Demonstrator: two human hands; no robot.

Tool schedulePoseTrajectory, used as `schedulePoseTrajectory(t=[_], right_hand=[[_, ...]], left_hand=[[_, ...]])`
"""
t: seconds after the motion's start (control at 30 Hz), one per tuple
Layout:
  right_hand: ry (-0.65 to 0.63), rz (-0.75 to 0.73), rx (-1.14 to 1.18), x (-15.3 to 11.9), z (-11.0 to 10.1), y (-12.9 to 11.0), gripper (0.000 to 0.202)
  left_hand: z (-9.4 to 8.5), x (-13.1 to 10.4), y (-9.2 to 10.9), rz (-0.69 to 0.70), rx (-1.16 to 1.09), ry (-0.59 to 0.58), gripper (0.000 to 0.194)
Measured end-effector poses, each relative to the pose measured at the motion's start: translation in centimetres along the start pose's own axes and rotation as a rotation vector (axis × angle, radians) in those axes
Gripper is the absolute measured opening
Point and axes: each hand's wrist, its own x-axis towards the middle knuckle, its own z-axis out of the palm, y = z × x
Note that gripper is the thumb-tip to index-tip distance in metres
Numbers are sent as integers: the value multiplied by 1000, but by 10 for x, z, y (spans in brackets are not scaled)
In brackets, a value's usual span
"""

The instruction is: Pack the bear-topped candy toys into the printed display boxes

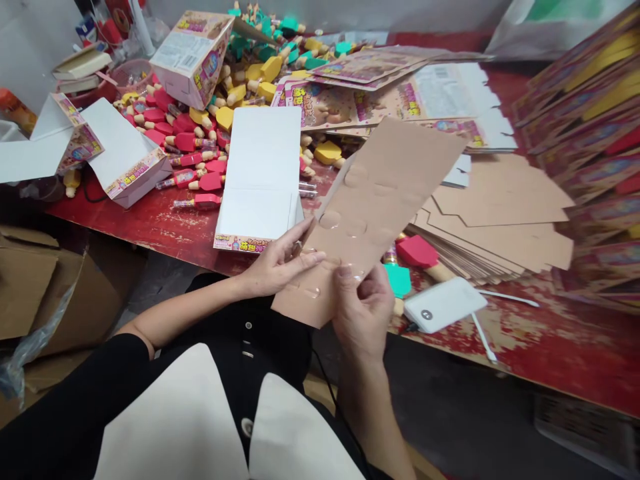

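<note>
Both hands hold a brown cardboard sheet (387, 173) with rows of punched tabs, tilted over the table's front edge. My left hand (280, 263) grips its left edge, fingers on the face and the rest partly behind. On the lower right edge, the thumb of my right hand (363, 307) presses the face while the fingers curl behind. Just left of the sheet, a white open box (263, 160) with a printed front lip lies on the table. A stack of similar brown sheets (500, 200) lies to the right.
Red, yellow and green toy pieces (200, 143) are heaped at the back left, among printed boxes (193, 57). Printed card sheets (350, 100) lie behind. A white power bank (445, 305) with a cable sits near the front edge. Filled display boxes (595, 153) stack at the right.
</note>
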Motion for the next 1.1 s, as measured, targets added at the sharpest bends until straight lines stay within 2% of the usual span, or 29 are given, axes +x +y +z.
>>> schedulePoseTrajectory(t=[0.1,0.23,0.3,0.37,0.5,0.57,0.73,0.83,0.93,1.1], right_hand=[[14,-136,-152,8,-10,-5,65],[200,-564,-562,33,-31,-27,79],[159,-743,-743,48,-38,-43,79],[47,-826,-864,63,-40,-55,76],[-139,-797,-1001,82,-38,-61,71],[-160,-771,-1023,84,-37,-57,69],[-106,-654,-1127,83,-37,-57,70],[-204,-542,-1111,90,-39,-62,56],[-333,-459,-1078,100,-38,-67,52],[-369,-341,-1180,104,-27,-72,54]], left_hand=[[-9,2,5,-13,20,-20,78],[-19,3,13,-97,4,-105,77],[-21,1,15,-120,-8,-135,75],[-22,0,17,-138,-16,-161,74],[-21,-5,20,-215,-88,-176,73],[-21,-8,22,-260,-129,-173,72],[-23,-13,24,-336,-193,-209,64],[-26,-12,23,-385,-205,-198,62],[-30,-10,23,-463,-217,-172,63],[-33,-7,25,-504,-185,-170,66]])
